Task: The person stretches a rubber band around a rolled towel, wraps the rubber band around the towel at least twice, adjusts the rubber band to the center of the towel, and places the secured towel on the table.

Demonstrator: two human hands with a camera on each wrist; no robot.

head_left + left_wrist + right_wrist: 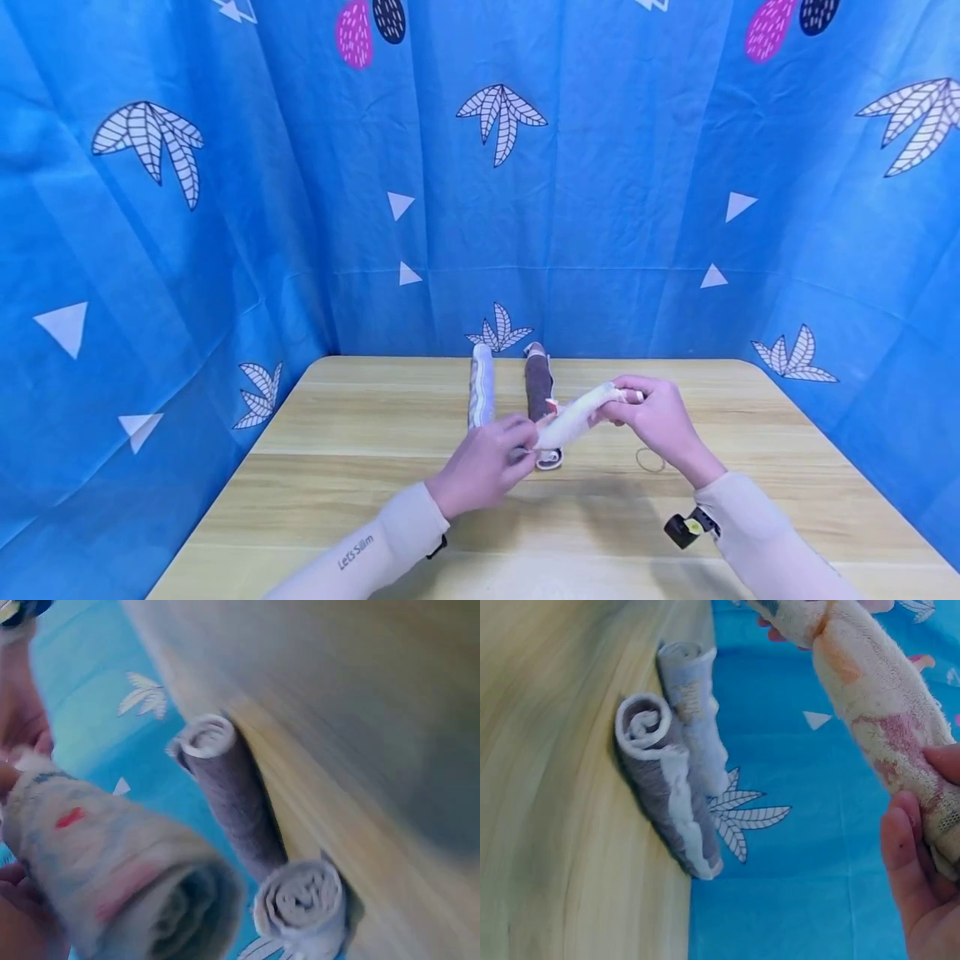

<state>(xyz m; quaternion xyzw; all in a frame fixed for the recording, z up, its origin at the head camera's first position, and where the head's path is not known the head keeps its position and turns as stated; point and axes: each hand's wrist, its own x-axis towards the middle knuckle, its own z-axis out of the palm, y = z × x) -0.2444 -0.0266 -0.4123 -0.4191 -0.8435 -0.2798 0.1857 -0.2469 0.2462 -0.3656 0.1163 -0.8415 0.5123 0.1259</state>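
Note:
A rolled towel (577,417), pale with pink and red patches, is held in the air between both hands. My left hand (483,462) grips its near-left end, fingers curled. My right hand (660,417) pinches the other end between thumb and fingers. In the right wrist view, a thin brownish band (825,619) cinches the pale towel (889,712) near the left hand's fingertips. The left wrist view shows the towel's coiled open end (199,915). Behind the held towel, a dark purple-brown rolled towel (538,383) lies on the table, partly covered in the head view.
A light grey-lilac rolled towel (482,387) lies left of the dark one. One loose rubber band (650,460) lies on the wooden table (360,442) below the right hand. Blue patterned curtains (615,183) surround the table's back and sides.

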